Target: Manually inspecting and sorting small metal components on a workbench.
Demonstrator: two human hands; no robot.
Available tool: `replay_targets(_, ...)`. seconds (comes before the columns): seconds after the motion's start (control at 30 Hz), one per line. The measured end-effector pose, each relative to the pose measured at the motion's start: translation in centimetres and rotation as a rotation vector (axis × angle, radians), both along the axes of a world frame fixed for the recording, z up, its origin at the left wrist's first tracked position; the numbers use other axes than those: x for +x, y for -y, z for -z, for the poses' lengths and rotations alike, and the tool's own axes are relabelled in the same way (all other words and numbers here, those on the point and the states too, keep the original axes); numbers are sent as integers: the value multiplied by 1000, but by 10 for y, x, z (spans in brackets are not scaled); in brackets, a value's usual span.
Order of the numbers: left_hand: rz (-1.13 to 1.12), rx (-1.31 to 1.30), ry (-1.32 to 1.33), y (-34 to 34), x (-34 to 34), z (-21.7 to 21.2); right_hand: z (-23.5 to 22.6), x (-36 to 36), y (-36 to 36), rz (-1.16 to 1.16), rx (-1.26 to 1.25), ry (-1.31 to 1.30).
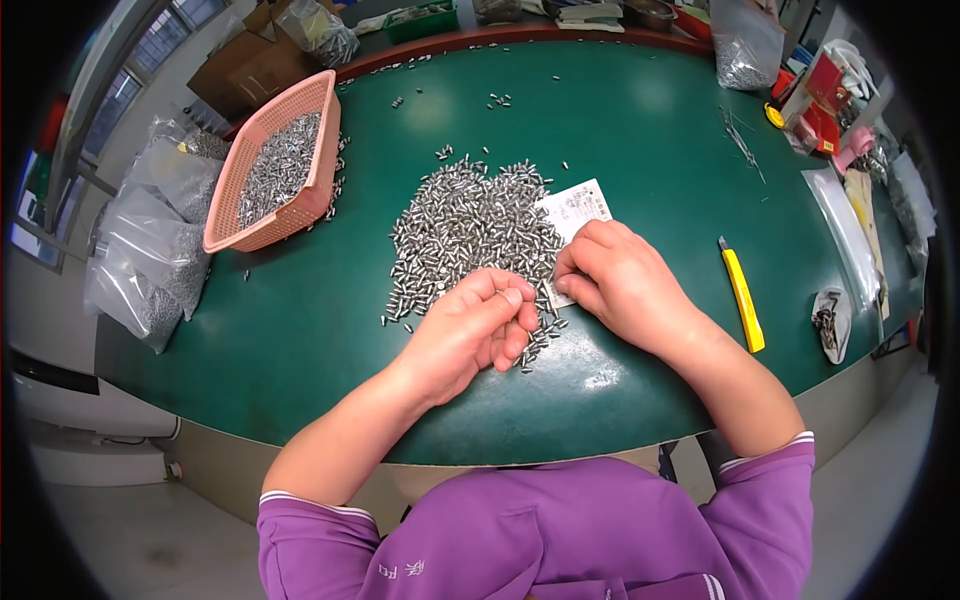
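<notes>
A heap of small shiny metal pieces (465,225), short and pointed like bullets, is spread over the green table in front of me. My left hand (478,322) is at the near edge of the heap, palm turned partly up, with the thumb pressed on the curled fingers. What it holds, if anything, is too small to make out. At the heap's right side, my right hand (622,282) has thumb and fingertips pinched together, their contents hidden. A white printed card (575,205) lies flat beside the heap, partly covered by the right hand and by some pieces.
A pink basket (270,232) of similar pieces stands at the left, near filled plastic bags (150,250). Right of my hands lie a yellow utility knife (742,298) and a small white pouch (831,325). Another filled bag (747,50) sits at the far right.
</notes>
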State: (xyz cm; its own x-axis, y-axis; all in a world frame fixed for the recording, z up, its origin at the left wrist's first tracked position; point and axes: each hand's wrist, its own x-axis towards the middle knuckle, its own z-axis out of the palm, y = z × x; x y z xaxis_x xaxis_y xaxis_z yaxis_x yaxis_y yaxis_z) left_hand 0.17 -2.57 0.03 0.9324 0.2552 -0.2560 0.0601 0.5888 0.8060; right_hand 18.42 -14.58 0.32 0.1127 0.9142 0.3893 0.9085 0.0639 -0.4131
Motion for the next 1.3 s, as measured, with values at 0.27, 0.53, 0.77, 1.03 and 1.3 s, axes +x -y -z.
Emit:
replay_targets(0.27, 41, 65, -48, 5, 0, -6, -7, -17, -1, -207, 84, -508)
replay_targets(0.53, 2, 46, -44, 5, 0, -4, 0, 1, -2, -11, 62, -231)
replay_targets(0.77, 14, 0, -15, 4, 0, -5, 3, 5, -2, 14, -3, -14)
replay_targets(1.03, 33, 34, -6, 3, 0, -2, 4, 2, -2, 21, -9, 24)
replay_targets(1.3, 62, 67, -74, 6, 0, -2, -9, -13, -3, -201, 158, -158)
